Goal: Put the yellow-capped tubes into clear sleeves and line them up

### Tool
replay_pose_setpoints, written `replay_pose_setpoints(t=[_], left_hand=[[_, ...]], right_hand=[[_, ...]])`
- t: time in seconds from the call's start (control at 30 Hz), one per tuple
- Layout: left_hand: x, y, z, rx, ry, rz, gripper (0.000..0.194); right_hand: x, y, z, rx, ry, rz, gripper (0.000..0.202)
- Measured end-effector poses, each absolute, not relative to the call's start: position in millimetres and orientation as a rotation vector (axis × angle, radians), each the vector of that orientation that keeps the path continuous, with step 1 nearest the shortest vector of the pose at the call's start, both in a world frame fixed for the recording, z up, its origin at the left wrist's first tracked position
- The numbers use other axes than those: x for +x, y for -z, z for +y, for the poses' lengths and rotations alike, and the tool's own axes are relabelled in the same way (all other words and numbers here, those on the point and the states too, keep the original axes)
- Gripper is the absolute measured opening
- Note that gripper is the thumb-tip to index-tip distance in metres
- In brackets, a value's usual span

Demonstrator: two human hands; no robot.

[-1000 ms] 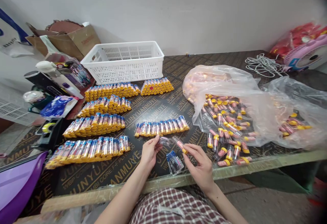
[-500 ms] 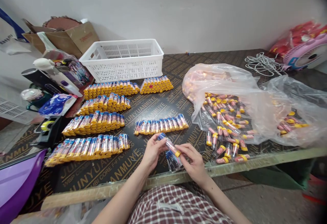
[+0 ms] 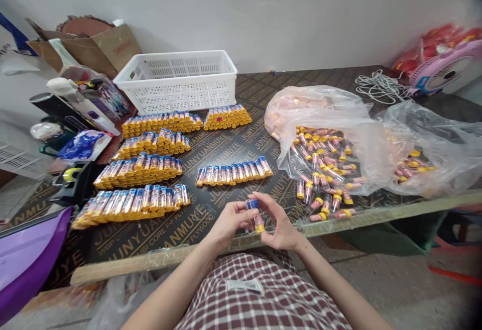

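Head view: my hands' fingers (image 3: 247, 215) are gripping one blue-and-yellow-ended clear plastic tube (image 3: 258, 220), apparently sleeving it, next needing alignment.

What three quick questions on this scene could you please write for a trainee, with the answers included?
1. True or false: the white basket stands behind the nearby stacked tubes, on the side toward the wall.
2. Multiple choice: what is the main colour of the fan? A) green B) pink C) black
3. Fill in the missing word: the left hand holds a tube that is yellow at one end and ____ at the other.

Key:
1. True
2. B
3. blue
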State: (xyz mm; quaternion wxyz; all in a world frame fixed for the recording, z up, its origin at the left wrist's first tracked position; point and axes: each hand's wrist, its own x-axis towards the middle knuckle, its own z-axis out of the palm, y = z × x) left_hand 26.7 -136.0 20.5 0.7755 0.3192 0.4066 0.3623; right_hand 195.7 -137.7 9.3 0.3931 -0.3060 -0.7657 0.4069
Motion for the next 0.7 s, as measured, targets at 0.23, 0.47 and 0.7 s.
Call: replay_pose_setpoints(t=[0.23,0.47,0.7], left_hand=[[28,-23,-143,0.688,-0.801,0.871,0.038],[29,-25,-142,0.685,-0.817,0.878,0.036],[35,-21,-128,0.676,-0.815,0.884,0.038]], right_hand=[[196,-8,-144,-0.761,-0.997,-1.922,0.089],[194,-9,-144,-0.763,-0.989,-1.891,0.089],[196,-3,-136,-0.835,-0.978,-1.862,0.086]])
